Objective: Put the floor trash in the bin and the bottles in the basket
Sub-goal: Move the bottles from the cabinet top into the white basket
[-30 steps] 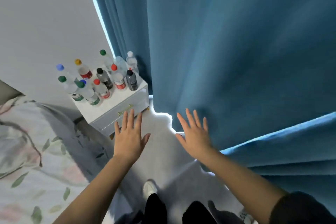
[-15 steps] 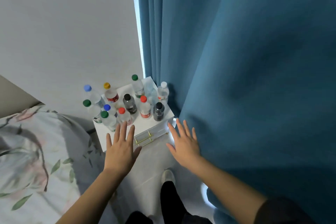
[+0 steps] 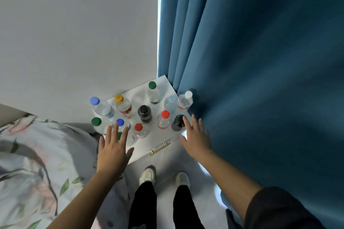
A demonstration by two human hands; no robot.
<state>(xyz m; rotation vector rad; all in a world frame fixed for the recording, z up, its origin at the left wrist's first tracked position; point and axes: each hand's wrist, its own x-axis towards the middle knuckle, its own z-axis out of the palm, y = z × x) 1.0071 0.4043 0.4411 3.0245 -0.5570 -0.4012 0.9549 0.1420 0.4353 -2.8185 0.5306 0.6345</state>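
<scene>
Several plastic bottles with coloured caps stand upright on a white nightstand (image 3: pixel 163 83). Among them are a blue-capped bottle (image 3: pixel 100 107), a yellow-capped bottle (image 3: pixel 123 105), a dark bottle (image 3: pixel 144 114), a red-capped bottle (image 3: pixel 163 121) and a white-capped bottle (image 3: pixel 185 100). My left hand (image 3: pixel 113 151) hovers with straight fingers over the front-left bottles, partly hiding a green cap. My right hand (image 3: pixel 196 135) is spread open beside a dark bottle (image 3: pixel 177 123) at the front right, its fingertips overlapping it. Neither hand holds anything. No bin or basket is in view.
A bed with a floral cover (image 3: pixel 33 163) lies at the left. A blue curtain (image 3: pixel 260 80) hangs close on the right, against the nightstand. A grey wall (image 3: pixel 74 33) rises behind. The nightstand drawer has a gold handle (image 3: pixel 159 148). My feet stand on grey floor (image 3: pixel 163 161).
I have stepped closer, so the nightstand and bottles are nearer and more central. Both open hands have moved forward from in front of the drawer to above the bottles.
</scene>
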